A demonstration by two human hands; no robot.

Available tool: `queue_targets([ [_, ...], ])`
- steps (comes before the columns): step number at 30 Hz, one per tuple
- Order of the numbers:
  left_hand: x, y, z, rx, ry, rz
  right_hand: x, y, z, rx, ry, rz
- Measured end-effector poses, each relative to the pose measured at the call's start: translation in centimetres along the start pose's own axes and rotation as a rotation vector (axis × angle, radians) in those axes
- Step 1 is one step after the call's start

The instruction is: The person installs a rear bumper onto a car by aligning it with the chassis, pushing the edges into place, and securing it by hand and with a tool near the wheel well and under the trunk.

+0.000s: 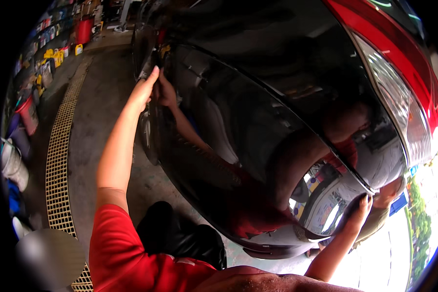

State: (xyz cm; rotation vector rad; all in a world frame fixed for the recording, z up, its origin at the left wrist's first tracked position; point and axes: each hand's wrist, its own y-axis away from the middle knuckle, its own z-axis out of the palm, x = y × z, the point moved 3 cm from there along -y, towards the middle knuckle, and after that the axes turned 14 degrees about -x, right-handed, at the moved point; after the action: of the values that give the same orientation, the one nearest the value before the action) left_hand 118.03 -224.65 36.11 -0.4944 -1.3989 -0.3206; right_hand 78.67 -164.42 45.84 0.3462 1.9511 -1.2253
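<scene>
A glossy black car bumper [224,141] curves across the middle, below a long seam with the black body panel. My left hand [148,90] grips its far-left edge by the wheel opening, thumb raised; its other fingers are partly hidden, and the paint mirrors the hand. At the lower right, my right hand [359,212] holds the bumper's other side near the seam's end. Its thumb points up, while most fingers are out of sight. A red and clear tail light [399,92] sits above that side.
A yellow floor grating [61,146] runs along the left. Beyond it stand buckets, including a red bucket [27,114], and yellow jugs [53,57]. Another person in olive clothing [372,225] is partly visible behind my right hand. A blurred round grey shape [51,258] fills the lower left.
</scene>
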Motion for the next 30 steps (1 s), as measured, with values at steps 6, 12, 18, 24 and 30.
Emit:
queue_targets([
  [6, -0.2, -0.1, 2.5, -0.072, 0.363, 0.327, 3.0, 0.5, -5.5, -0.023, 0.057, -0.012],
  [12, -0.8, -0.4, 2.4, 0.010, 0.405, 0.334, 2.5, 1.2, -4.4, 0.034, 0.029, -0.064],
  [18, -1.7, -1.3, 1.8, -0.010, 0.451, 0.198, 1.6, 1.7, -4.7, 0.059, 0.033, -0.099],
  [24, -0.9, 0.3, 1.7, -0.065, 0.410, 0.166, 1.5, 1.7, -5.2, 0.066, 0.044, -0.107],
  [30, -2.1, -0.2, 0.5, -0.140, 0.501, 0.247, 0.7, 0.6, -5.3, 0.059, 0.064, -0.115],
])
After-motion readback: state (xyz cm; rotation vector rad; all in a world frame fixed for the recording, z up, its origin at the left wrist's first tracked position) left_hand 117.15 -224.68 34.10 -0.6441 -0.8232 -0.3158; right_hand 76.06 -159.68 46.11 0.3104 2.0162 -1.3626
